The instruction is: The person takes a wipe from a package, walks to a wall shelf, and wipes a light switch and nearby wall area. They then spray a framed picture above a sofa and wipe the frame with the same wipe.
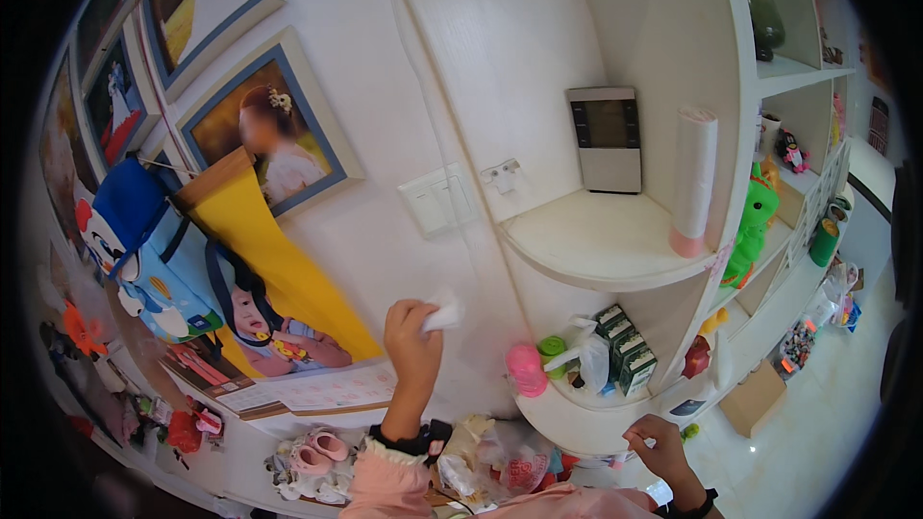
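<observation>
My left hand point(411, 341) is raised in front of the white wall, its fingers closed around a crumpled white tissue point(444, 311). The tissue is against or very near the wall, below a white switch plate point(437, 202); whether it touches cannot be told. My right hand point(659, 447) is lower down at the right, fingers curled in, and nothing shows in it. It is nearest to the lower rounded shelf point(577, 431).
The upper rounded shelf point(586, 240) holds a grey digital clock point(608, 144) and a white plastic roll point(694, 178). Dark green boxes point(625, 351) and a pink container point(525, 369) stand below. Left are picture frames point(279, 125), a hanging blue bag point(159, 250) and pink clogs point(317, 452).
</observation>
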Demonstrator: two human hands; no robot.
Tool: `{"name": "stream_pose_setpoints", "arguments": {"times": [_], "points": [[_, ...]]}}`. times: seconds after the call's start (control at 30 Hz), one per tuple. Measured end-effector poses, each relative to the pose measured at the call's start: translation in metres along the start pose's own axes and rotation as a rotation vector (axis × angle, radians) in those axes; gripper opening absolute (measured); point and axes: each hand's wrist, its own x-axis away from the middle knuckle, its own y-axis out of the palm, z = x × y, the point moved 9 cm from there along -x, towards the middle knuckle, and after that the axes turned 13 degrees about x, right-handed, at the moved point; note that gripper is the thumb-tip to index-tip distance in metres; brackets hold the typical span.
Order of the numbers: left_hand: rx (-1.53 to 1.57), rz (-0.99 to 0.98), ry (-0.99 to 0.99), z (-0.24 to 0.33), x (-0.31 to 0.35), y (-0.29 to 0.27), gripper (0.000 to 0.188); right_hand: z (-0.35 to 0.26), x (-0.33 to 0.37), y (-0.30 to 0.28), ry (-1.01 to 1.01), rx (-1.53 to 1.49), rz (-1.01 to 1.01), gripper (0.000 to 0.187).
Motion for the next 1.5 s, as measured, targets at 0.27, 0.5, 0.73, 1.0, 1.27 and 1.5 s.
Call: {"name": "stream_pose_setpoints", "arguments": {"times": [0.27,0.5,0.73,1.0,1.27,1.5], "points": [[0.693,-0.201,-0.779,-0.069,0.120,0.020,0.025,-0.002,-0.004,-0.005,0.000,0.063,-0.036,0.008],[1.363,-0.250,-1.338,-0.036,0.193,0.063,0.031,-0.033,-0.014,-0.009,-0.070,0.157,-0.060,0.007],[1.599,-0.340,-1.363,0.015,0.167,0.089,0.032,-0.131,-0.028,-0.001,-0.398,0.206,-0.210,0.024],[1.934,-0.460,-1.216,0.077,0.131,0.091,0.051,-0.208,-0.049,0.016,-0.655,0.635,-0.094,0.048],[2.080,-0.522,-0.986,0.085,0.101,0.067,0.065,-0.246,-0.081,0.002,-0.687,0.588,-0.104,0.036],[1.889,-0.576,-1.026,0.055,0.123,0.057,0.067,-0.287,-0.171,-0.083,-0.529,0.695,0.469,0.022]]}}
